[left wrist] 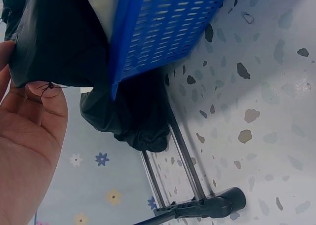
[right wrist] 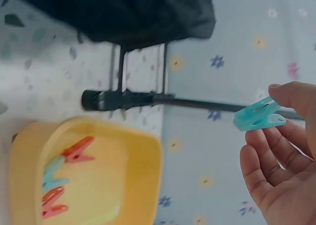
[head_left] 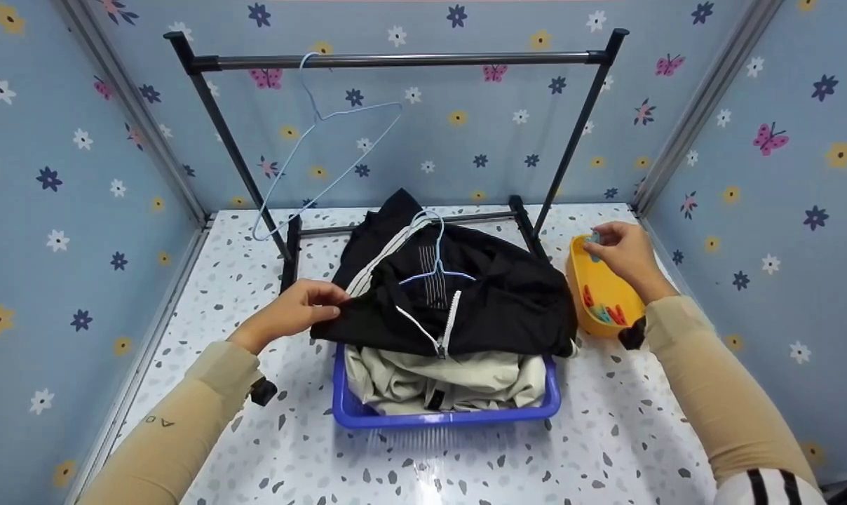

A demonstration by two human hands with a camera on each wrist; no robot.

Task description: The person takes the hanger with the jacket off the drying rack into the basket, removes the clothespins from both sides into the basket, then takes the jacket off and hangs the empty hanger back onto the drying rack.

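A black jacket point(head_left: 515, 301) with white zip edges lies over the blue basket point(head_left: 446, 419), a light blue hanger point(head_left: 437, 270) inside its neck. My left hand point(head_left: 294, 312) pinches the jacket's left edge between thumb and fingers; the left wrist view shows the black cloth point(left wrist: 59, 42) in that grip. Above the yellow tub point(head_left: 579, 291), my right hand point(head_left: 627, 256) pinches a teal clothespin point(right wrist: 259, 115) by its handles. Red and teal clothespins point(right wrist: 79, 150) lie inside the tub. Pale cloth point(head_left: 458, 379) fills the basket beneath the jacket.
Behind the basket stands a black clothes rack point(head_left: 409, 61), its top bar carrying a bare light blue hanger point(head_left: 318, 119) at the left. Flower-patterned walls point(head_left: 767, 175) enclose the speckled table point(head_left: 269, 435) on the back and sides.
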